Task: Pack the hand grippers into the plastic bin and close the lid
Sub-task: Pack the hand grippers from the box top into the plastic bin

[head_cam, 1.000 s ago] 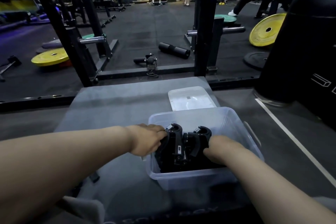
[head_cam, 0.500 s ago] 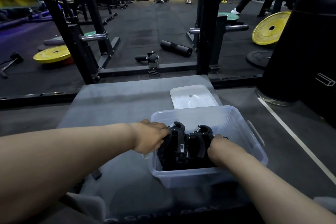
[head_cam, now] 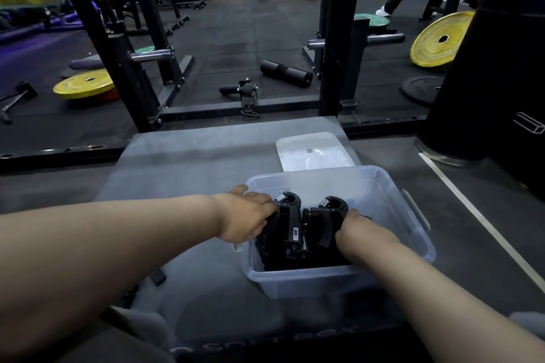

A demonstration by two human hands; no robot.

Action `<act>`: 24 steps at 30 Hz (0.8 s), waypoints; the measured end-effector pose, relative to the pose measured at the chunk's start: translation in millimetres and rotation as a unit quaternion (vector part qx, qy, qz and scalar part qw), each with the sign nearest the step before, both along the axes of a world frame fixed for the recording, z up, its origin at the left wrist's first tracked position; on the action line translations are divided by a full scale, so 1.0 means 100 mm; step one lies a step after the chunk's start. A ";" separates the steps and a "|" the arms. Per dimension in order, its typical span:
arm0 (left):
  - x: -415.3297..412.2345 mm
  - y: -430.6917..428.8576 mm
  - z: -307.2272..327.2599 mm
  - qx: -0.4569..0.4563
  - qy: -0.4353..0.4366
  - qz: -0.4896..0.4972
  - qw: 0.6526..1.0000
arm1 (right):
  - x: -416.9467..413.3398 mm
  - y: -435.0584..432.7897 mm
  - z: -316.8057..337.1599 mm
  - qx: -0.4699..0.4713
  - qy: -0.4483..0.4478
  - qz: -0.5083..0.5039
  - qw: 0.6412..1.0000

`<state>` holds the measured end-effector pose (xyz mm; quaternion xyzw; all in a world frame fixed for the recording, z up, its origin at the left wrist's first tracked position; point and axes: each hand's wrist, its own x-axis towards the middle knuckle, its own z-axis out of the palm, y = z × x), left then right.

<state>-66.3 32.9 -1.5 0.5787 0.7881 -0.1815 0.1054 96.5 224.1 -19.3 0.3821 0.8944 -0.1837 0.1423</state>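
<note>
A clear plastic bin (head_cam: 392, 215) stands on a grey padded box (head_cam: 188, 162). Inside it several black hand grippers (head_cam: 298, 233) with metal springs stand bunched together. My left hand (head_cam: 247, 215) reaches over the bin's left rim and grips the left side of the bunch. My right hand (head_cam: 349, 227) is down in the bin, its fingers curled on the right side of the bunch and mostly hidden behind it. The bin's translucent lid (head_cam: 315, 152) lies flat on the box just behind the bin.
A black rack frame (head_cam: 333, 38) crosses the floor beyond the box. Yellow weight plates (head_cam: 84, 87) lie on the floor at left, another leans at right (head_cam: 439, 38). A foam roller (head_cam: 286, 73) lies on the mat. A big black punching bag base (head_cam: 495, 74) stands at right.
Both hands have stayed on the bunch of grippers in the bin; my right hand has sunk a little deeper beside them. The view has shifted slightly.
</note>
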 end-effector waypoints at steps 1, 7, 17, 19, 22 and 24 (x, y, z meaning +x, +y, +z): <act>0.00 0.00 0.00 0.002 -0.001 0.000 1.000 | 0.00 0.00 0.00 -0.002 -0.002 0.001 1.000; -0.02 0.00 -0.02 0.020 -0.002 -0.003 1.000 | -0.01 0.04 -0.01 -0.017 -0.006 0.008 1.000; 0.06 0.07 -0.05 0.031 -0.002 0.073 0.997 | -0.02 0.10 0.02 -0.054 -0.015 0.004 0.998; 0.05 0.07 -0.03 0.029 -0.003 0.076 0.997 | -0.02 0.10 0.04 -0.059 -0.009 -0.004 0.998; 0.04 0.06 -0.02 0.028 -0.003 0.074 0.997 | -0.02 0.09 0.06 -0.058 -0.005 -0.004 0.998; 0.05 0.06 -0.01 0.029 -0.006 0.073 0.997 | -0.02 0.09 0.06 -0.055 -0.006 -0.003 0.998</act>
